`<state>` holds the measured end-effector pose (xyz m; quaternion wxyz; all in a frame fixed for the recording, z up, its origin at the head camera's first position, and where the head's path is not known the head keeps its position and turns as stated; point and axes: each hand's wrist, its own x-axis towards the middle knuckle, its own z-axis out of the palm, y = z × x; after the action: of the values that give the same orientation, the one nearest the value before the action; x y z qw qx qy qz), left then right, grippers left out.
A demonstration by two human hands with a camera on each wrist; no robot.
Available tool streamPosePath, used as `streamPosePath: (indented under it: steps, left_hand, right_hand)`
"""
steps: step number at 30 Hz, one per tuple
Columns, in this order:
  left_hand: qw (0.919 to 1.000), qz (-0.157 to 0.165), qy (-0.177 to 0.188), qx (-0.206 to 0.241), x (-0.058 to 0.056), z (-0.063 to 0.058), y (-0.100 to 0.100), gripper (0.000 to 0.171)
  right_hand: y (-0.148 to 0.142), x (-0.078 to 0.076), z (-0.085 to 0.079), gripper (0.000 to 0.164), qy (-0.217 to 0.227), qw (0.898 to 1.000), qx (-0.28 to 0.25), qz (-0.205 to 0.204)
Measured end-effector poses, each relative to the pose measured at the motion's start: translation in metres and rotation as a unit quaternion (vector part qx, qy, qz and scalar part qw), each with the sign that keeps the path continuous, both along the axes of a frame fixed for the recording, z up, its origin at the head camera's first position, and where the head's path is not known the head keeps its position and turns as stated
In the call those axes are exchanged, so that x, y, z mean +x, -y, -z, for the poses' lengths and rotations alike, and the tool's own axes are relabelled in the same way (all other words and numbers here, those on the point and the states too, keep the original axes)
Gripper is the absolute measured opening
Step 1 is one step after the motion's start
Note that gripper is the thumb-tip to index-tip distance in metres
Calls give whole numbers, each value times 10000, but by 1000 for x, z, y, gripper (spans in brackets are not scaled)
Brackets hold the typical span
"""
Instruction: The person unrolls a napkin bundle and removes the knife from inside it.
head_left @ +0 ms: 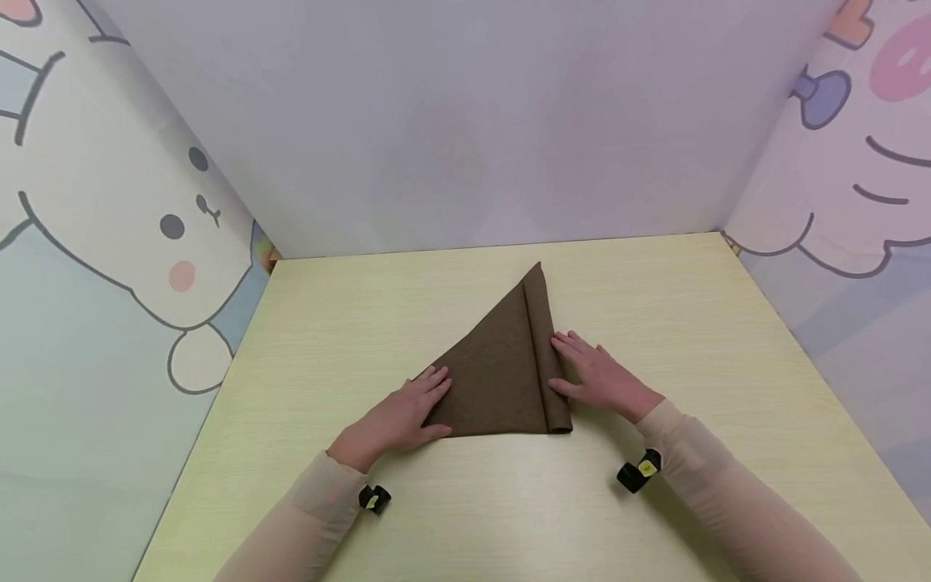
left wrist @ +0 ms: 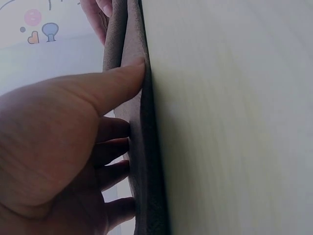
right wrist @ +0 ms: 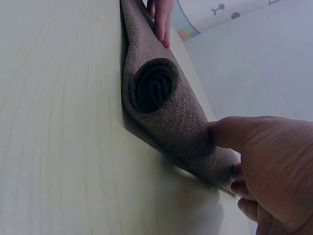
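Observation:
A brown cloth (head_left: pixel 489 380) lies on the table, its outline roughly a triangle with the tip at the far side. Along its right edge runs a rolled-up part (head_left: pixel 544 356); the right wrist view shows the spiral of layers at the roll's near end (right wrist: pixel 155 88). My left hand (head_left: pixel 400 414) rests on the cloth's left corner with fingers extended, and its thumb (left wrist: pixel 120 85) touches the near edge. At the roll's right side is my right hand (head_left: pixel 604 378); its thumb (right wrist: pixel 227 132) and fingertips touch the roll, without wrapping round it.
The pale wood-grain table (head_left: pixel 334 307) is bounded at the back by a plain light wall (head_left: pixel 465 129). Cartoon-printed panels (head_left: pixel 109 210) stand at left and right. Small black devices (head_left: pixel 634 477) are worn at both wrists.

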<state>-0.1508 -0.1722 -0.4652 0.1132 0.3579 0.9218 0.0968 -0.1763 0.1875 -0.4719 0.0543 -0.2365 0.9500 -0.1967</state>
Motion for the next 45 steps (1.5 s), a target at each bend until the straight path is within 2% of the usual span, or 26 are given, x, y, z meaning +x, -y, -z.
streamPosePath:
  steps: [5,10,15,18,22,26,35,45]
  left_hand:
    - [10000,-19,-10,-16,1,1,3,76]
    - [9992,-190,-44,-337,2,-1,-3,77]
    - [9958,-363,-409,-728,4,-4,-25,76]
    - [9938,-419,-563,-858,4,-2,-44,78]
    - [9910,-622,-527,-1060,5,4,-64,84]
    - [9879,-839,-535,-1188,5,5,-75,87]
    - [9873,-890,-592,-1175,5,10,-79,92]
    - [9867,-955,-458,-1229,2,11,-76,97]
  right_hand:
    - [1,0,1,76,-23,10000,-9,-23]
    - [3,0,1,76,-68,9999,-54,-56]
    - [11,2,-4,76,-120,9997,-178,-66]
    - [22,3,-9,76,-230,9995,-196,-121]
    - [41,1,-12,76,-511,9981,142,-314]
    - [54,-1,-8,76,-711,9953,525,-387]
    - [52,-1,3,79,-892,9918,832,-383]
    - [50,-1,3,78,-815,9933,704,-406]
